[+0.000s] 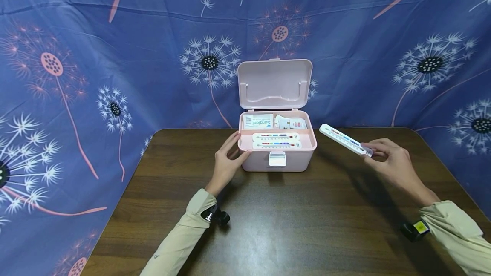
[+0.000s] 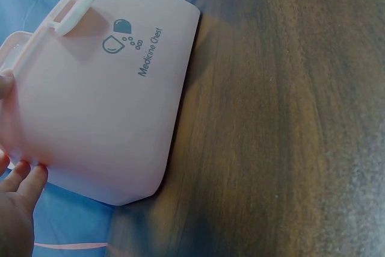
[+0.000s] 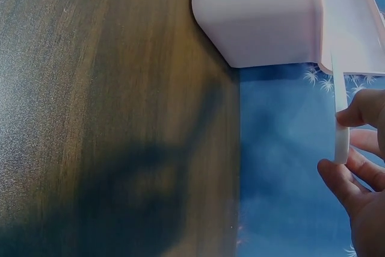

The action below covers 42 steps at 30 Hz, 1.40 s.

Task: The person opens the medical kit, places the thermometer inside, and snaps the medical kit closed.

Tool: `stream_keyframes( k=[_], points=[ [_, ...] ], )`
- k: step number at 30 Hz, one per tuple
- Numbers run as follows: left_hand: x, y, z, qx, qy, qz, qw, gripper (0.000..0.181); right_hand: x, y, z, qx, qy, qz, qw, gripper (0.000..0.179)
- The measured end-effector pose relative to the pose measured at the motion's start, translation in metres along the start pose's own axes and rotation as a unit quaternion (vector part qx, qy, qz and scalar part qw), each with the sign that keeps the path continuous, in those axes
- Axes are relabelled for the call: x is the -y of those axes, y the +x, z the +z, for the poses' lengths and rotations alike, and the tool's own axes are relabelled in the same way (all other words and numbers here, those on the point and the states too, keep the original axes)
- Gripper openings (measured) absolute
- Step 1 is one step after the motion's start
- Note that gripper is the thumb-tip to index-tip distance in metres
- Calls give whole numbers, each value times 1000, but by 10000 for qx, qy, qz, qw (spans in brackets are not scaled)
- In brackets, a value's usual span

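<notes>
A pink medicine box (image 1: 278, 160) stands at the back of the table with its lid (image 1: 275, 84) raised. My left hand (image 1: 225, 163) holds the box's left front corner, thumb at the front rim and fingers along the side. To the right of the box, my right hand (image 1: 393, 163) pinches one end of a white strip thermometer (image 1: 343, 139), which slants up toward the box in the air. Two similar thermometers (image 1: 276, 141) lie in the front compartment. Behind them, a "Surgical" packet (image 1: 258, 121) and other white packets (image 1: 290, 122) fill the rear compartments.
A dark wooden table (image 1: 291, 220) runs under both arms. Right behind the box hangs a blue dandelion-print cloth (image 1: 161, 63), which also borders the table's sides. The box's white latch (image 1: 277, 159) sticks out at the front.
</notes>
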State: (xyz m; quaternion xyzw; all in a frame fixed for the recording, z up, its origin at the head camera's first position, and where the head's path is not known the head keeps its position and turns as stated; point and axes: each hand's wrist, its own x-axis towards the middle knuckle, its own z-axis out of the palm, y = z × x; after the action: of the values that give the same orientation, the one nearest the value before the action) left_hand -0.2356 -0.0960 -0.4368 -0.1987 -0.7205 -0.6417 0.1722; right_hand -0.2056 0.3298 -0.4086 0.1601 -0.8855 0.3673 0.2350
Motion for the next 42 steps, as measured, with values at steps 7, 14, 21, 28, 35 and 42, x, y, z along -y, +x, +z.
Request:
stream_keyframes(
  k=[7,14,21,28,35,42],
  points=[
    [-1,-1,-1,7,43,51,10000,58,1,1,1,-23,-24,-32,10000,31],
    [4,0,-1,-47,15,109,9999,58,1,2,2,3,110,-102,9999,31],
    [31,2,0,-149,111,11,9998,60,5,4,3,64,164,-138,9998,32],
    [31,0,0,-140,71,-9,9999,60,12,6,3,148,88,-87,9998,30],
    [4,-2,-1,-11,34,77,10000,58,13,7,6,198,44,-162,9997,30],
    [0,-1,-2,19,34,79,10000,57,16,9,7,205,-15,-332,9992,31]
  ],
)
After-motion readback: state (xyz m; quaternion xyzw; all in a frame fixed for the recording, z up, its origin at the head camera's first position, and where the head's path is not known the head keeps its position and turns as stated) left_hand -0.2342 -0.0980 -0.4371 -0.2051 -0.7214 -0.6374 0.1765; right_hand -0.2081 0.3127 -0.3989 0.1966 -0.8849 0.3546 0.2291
